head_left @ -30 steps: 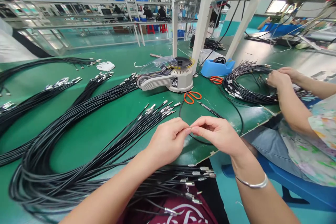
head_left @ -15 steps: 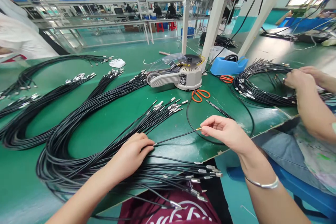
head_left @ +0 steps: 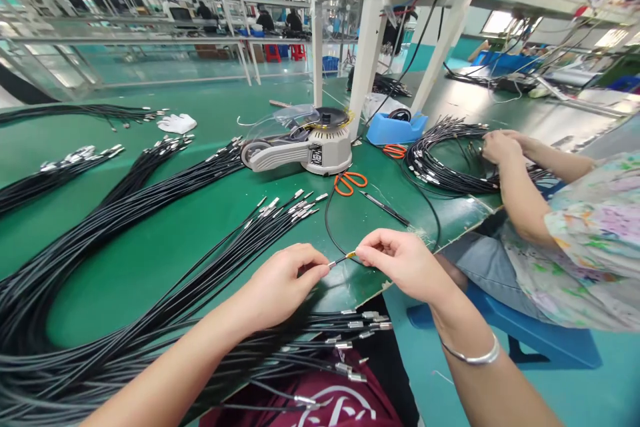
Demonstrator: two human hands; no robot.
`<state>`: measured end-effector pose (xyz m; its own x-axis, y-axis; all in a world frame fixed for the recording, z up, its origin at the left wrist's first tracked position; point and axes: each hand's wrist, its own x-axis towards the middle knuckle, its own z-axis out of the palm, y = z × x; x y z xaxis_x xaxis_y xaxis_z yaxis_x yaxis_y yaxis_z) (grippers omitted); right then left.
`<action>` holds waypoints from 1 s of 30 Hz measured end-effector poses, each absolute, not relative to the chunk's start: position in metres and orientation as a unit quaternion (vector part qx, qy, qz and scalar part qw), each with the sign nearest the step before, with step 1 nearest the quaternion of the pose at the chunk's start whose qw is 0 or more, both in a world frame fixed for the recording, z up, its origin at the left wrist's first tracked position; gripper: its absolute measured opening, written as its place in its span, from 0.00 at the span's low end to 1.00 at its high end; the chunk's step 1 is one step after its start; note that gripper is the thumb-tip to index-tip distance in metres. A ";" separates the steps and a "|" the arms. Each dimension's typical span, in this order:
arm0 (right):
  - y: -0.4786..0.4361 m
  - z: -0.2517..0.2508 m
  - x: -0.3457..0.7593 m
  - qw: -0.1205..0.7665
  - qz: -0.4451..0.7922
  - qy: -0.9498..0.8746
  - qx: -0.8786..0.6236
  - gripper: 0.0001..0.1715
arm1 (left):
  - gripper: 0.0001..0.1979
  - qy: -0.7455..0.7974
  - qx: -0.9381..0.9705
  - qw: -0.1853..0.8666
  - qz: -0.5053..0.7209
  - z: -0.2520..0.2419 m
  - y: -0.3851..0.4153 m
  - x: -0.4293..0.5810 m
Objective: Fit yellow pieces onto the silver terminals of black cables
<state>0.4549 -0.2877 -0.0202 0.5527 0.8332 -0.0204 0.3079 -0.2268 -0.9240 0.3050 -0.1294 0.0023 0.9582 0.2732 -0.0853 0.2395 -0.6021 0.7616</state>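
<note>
My left hand (head_left: pixel 281 282) pinches the metal end of a thin black cable (head_left: pixel 336 261) over the near edge of the green table (head_left: pixel 165 260). My right hand (head_left: pixel 400 261) pinches the same cable a little to the right, at a small yellow band (head_left: pixel 351 255). The cable loops away behind my hands toward the orange scissors (head_left: pixel 350 181). A fan of black cables with metal tips (head_left: pixel 280 208) lies just beyond my left hand. More tipped cable ends (head_left: pixel 357 328) hang over the table edge below my hands.
A grey tape dispenser (head_left: pixel 305 147) stands at mid table, a blue holder (head_left: pixel 395 127) behind it. A black pen-like tool (head_left: pixel 385 208) lies by the scissors. A person at the right handles a cable coil (head_left: pixel 440 163). Long cable bundles (head_left: pixel 75 227) and a white glove (head_left: pixel 176 123) lie left.
My left hand came up off the cable pile and closed in on my right hand. The stretch of cable between my hands is now short.
</note>
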 end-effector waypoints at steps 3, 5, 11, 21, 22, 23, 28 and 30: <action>-0.290 -0.017 0.454 0.477 0.267 -0.392 -0.740 0.13 | 0.11 0.123 0.899 0.420 0.025 0.009 -0.136 0.317; -0.291 -0.016 0.455 0.479 0.267 -0.386 -0.742 0.14 | 0.11 0.114 0.906 0.406 0.021 0.011 -0.138 0.323; -0.292 -0.019 0.457 0.483 0.285 -0.376 -0.737 0.13 | 0.11 0.117 0.907 0.405 0.012 0.013 -0.141 0.328; -0.294 -0.022 0.456 0.528 0.333 -0.343 -0.702 0.12 | 0.12 0.178 0.820 0.543 0.022 -0.004 -0.144 0.330; -0.293 -0.023 0.455 0.538 0.330 -0.333 -0.700 0.12 | 0.12 0.185 0.815 0.549 0.024 -0.005 -0.144 0.330; -0.292 -0.024 0.453 0.549 0.329 -0.320 -0.698 0.12 | 0.12 0.190 0.814 0.548 0.028 -0.006 -0.145 0.330; -0.290 -0.028 0.448 0.581 0.340 -0.283 -0.683 0.13 | 0.10 0.170 0.841 0.512 0.035 -0.005 -0.147 0.329; -0.291 -0.027 0.448 0.581 0.337 -0.288 -0.682 0.13 | 0.10 0.172 0.842 0.510 0.040 -0.006 -0.147 0.328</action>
